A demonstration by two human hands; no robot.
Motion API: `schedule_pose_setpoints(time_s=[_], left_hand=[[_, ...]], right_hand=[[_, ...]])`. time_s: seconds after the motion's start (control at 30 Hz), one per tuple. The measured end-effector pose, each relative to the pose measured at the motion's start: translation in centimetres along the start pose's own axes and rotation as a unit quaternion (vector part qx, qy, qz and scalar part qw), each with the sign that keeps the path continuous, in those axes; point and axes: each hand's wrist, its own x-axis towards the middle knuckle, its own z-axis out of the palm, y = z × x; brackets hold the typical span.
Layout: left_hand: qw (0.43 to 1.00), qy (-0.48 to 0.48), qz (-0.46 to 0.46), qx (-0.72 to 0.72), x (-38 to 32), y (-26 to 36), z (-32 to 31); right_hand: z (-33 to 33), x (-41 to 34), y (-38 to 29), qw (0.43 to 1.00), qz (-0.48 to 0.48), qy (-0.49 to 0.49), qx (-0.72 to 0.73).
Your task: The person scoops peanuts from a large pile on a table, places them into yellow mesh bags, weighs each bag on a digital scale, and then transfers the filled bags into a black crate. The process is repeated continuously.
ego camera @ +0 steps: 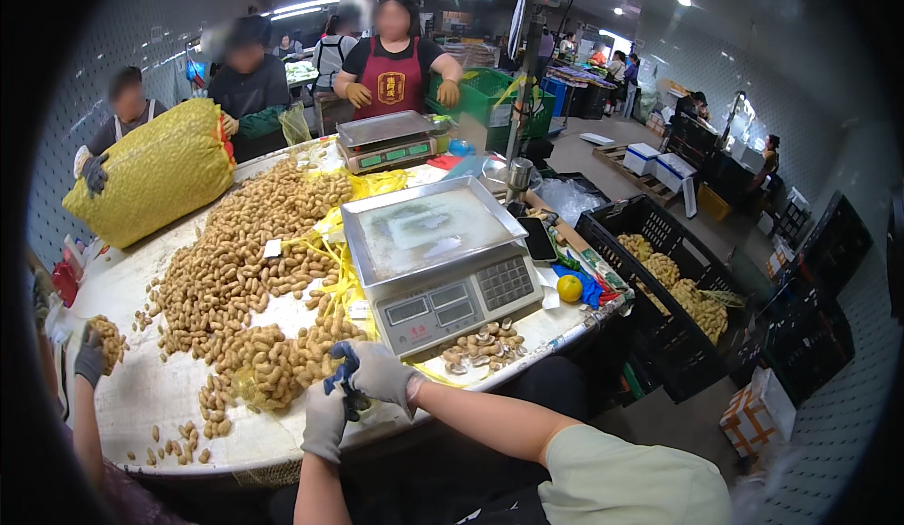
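Observation:
My left hand (pixel 326 415) and my right hand (pixel 378 373) wear pale gloves with dark blue fingers. They meet at the table's front edge, fingertips close together; anything pinched between them is too small and hidden to tell. Just beyond lies a yellow mesh bag of peanuts (pixel 261 362), loose peanuts about it. A large heap of unshelled peanuts (pixel 240 242) spreads farther back. Right of the heap stands a digital weighing scale (pixel 438 306) with a bare metal pan (pixel 431 228). Yellow mesh strips (pixel 346 285) lie along its left side, and peanut shells (pixel 480 348) in front of it.
A co-worker's gloved hand (pixel 90 359) holds peanuts at the left. Across the table (pixel 134 412), people stand by a full yellow mesh sack (pixel 155 172) and a second scale (pixel 387 147). A phone (pixel 538 239) and an orange fruit (pixel 569 288) lie right, beside a black crate (pixel 657 313) with bagged peanuts.

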Motion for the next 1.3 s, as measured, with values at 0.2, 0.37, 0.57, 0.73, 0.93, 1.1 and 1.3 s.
schedule_pose_setpoints(time_s=[0.2, 0.37, 0.57, 0.73, 0.93, 1.1, 1.3], left_hand=[[0.951, 0.021, 0.130, 0.278, 0.0, 1.6, -0.2], [0.988, -0.007, 0.026, 0.150, -0.5, 3.2, -1.1], [0.993, 0.003, 0.010, 0.115, -0.2, 3.7, -1.7], [0.967, 0.076, 0.073, 0.232, -0.1, 3.7, -1.7], [0.998, 0.053, -0.029, 0.005, -0.2, 3.2, -2.9], [0.996, 0.042, -0.023, -0.072, 0.5, 2.1, -3.0], [0.996, 0.013, -0.015, -0.081, 0.6, 2.1, -3.1]], right_hand=[[-1.0, 1.7, 6.6, 0.900, -0.028, -0.227, 0.370], [-2.4, 2.6, 4.5, 0.939, -0.217, -0.252, 0.088], [-2.9, 2.2, 5.0, 0.909, -0.149, -0.300, 0.248], [-2.5, 1.2, 2.1, 0.756, 0.213, -0.157, 0.599], [-4.9, 1.0, 3.8, 0.807, 0.147, -0.099, 0.564], [-3.9, 0.0, 1.2, 0.970, 0.055, -0.145, 0.186], [-0.4, -1.7, -0.9, 0.980, -0.026, -0.054, -0.188]])
